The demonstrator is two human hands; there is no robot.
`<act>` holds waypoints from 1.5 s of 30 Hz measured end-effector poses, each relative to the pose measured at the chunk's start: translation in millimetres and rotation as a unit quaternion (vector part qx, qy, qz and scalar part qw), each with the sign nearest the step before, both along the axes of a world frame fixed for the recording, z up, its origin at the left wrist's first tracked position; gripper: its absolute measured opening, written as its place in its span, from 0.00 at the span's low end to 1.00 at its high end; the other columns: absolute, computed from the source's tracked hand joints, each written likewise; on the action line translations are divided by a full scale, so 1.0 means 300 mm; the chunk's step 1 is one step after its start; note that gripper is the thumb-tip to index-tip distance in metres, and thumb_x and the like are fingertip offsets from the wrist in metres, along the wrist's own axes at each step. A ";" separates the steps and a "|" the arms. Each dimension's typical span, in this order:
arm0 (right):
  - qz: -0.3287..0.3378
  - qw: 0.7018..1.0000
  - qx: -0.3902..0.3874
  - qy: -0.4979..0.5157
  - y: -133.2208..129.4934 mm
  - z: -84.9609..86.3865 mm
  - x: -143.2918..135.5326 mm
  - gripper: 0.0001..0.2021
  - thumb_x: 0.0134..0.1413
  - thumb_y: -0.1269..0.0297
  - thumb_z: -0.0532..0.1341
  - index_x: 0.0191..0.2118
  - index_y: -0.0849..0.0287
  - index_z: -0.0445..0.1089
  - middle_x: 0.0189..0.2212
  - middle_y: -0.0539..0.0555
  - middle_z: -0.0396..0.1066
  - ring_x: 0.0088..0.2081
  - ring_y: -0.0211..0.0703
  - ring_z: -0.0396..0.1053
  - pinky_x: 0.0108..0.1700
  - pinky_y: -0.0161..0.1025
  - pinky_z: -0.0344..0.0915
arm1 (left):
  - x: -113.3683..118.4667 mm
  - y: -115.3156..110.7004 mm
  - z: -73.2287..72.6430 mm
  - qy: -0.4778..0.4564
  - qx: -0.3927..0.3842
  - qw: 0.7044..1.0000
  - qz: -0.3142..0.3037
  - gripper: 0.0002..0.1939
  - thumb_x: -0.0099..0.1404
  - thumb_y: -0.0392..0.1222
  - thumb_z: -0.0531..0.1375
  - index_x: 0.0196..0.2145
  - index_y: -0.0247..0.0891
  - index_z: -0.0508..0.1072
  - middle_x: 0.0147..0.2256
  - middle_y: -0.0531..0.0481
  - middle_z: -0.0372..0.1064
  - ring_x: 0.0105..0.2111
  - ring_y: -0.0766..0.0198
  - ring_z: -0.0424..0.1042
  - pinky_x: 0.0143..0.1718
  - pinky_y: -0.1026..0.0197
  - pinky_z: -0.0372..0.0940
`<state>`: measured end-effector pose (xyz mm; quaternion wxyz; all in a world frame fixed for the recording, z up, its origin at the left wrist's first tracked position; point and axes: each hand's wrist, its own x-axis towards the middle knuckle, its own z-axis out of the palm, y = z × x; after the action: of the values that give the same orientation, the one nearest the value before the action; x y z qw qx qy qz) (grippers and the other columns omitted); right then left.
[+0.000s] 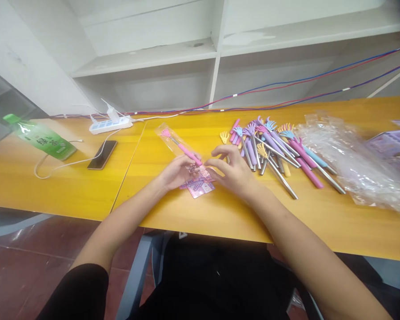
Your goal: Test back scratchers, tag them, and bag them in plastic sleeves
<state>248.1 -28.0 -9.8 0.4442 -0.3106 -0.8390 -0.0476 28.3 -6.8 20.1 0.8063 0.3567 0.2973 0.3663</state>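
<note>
A pink stick with a small hand-shaped end lies inside a clear plastic sleeve, slanting from upper left to lower right. My left hand is closed around the lower part of the sleeve and the stick's handle. Just right of the handle's end is my right hand, its fingers curved and apart, thumb and forefinger near the sleeve's end. Pink printed cards lie on the table below my hands. Several similar sticks in pink, purple, blue and yellow are heaped to the right.
Clear plastic sleeves are piled at the right, beside purple packs. On the left are a green bottle, a phone and a power strip with white cables. White shelving stands behind the table.
</note>
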 end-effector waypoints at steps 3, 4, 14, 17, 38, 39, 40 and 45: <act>0.000 1.000 -0.019 -0.018 -0.006 -0.012 0.000 0.14 0.65 0.69 0.64 0.53 0.44 0.74 0.51 0.58 0.68 0.51 0.53 0.69 0.50 0.52 0.71 | 0.003 -0.002 -0.004 -0.011 -0.019 1.000 -0.010 0.07 0.54 0.34 0.65 0.33 0.35 0.75 0.31 0.51 0.70 0.27 0.70 0.66 0.30 0.65 0.62; 0.001 0.999 -0.026 -0.021 -0.008 -0.015 0.001 0.14 0.65 0.68 0.64 0.53 0.44 0.74 0.51 0.58 0.70 0.51 0.53 0.70 0.50 0.53 0.71 | 0.003 -0.002 -0.005 -0.014 -0.027 0.999 -0.011 0.07 0.54 0.34 0.65 0.33 0.35 0.75 0.31 0.51 0.70 0.27 0.70 0.66 0.30 0.64 0.63; 0.033 0.999 -0.037 -0.001 -0.022 -0.002 -0.013 0.06 0.69 0.63 0.64 0.47 0.47 0.76 0.50 0.57 0.75 0.49 0.52 0.72 0.49 0.52 0.68 | 0.009 -0.005 -0.016 -0.020 -0.044 0.998 -0.027 0.06 0.56 0.37 0.67 0.32 0.35 0.76 0.30 0.51 0.71 0.29 0.68 0.70 0.33 0.63 0.67; 0.048 0.998 -0.033 -0.003 -0.022 0.006 -0.015 0.05 0.70 0.64 0.62 0.47 0.48 0.76 0.51 0.57 0.76 0.48 0.51 0.72 0.49 0.52 0.67 | 0.013 -0.004 -0.025 -0.021 -0.032 0.999 -0.024 0.13 0.62 0.47 0.69 0.31 0.35 0.74 0.30 0.50 0.72 0.29 0.67 0.72 0.33 0.62 0.68; 0.060 0.966 -0.206 0.141 -0.034 0.020 -0.049 0.05 0.63 0.61 0.69 0.36 0.53 0.75 0.44 0.56 0.64 0.49 0.50 0.68 0.53 0.51 0.70 | 0.021 -0.022 -0.046 0.029 0.040 0.997 -0.052 0.17 0.60 0.45 0.75 0.39 0.32 0.77 0.34 0.46 0.76 0.33 0.64 0.75 0.39 0.59 0.68; 0.061 0.966 -0.209 0.141 -0.034 0.020 -0.048 0.05 0.62 0.61 0.70 0.36 0.53 0.75 0.44 0.56 0.64 0.49 0.50 0.68 0.54 0.51 0.69 | 0.022 -0.022 -0.048 0.029 0.042 0.997 -0.057 0.16 0.60 0.45 0.74 0.39 0.31 0.78 0.32 0.46 0.75 0.32 0.63 0.75 0.39 0.59 0.68; 0.062 0.966 -0.210 0.139 -0.035 0.020 -0.048 0.05 0.61 0.61 0.70 0.35 0.53 0.76 0.44 0.56 0.64 0.49 0.51 0.68 0.54 0.52 0.69 | 0.023 -0.022 -0.052 0.027 0.043 0.997 -0.062 0.16 0.60 0.45 0.74 0.39 0.31 0.78 0.31 0.46 0.75 0.32 0.63 0.75 0.38 0.60 0.68; 0.059 0.958 -0.236 0.150 -0.033 0.017 -0.054 0.07 0.60 0.60 0.71 0.34 0.54 0.74 0.43 0.55 0.65 0.47 0.49 0.69 0.52 0.50 0.69 | 0.029 -0.022 -0.077 0.024 0.044 0.996 -0.075 0.20 0.61 0.52 0.73 0.40 0.31 0.80 0.37 0.42 0.77 0.33 0.63 0.75 0.37 0.59 0.70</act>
<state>231.9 -38.0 -4.7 0.4809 -0.3602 -0.7671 0.2248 36.8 -13.4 -2.9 0.8077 0.4218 0.2728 0.3086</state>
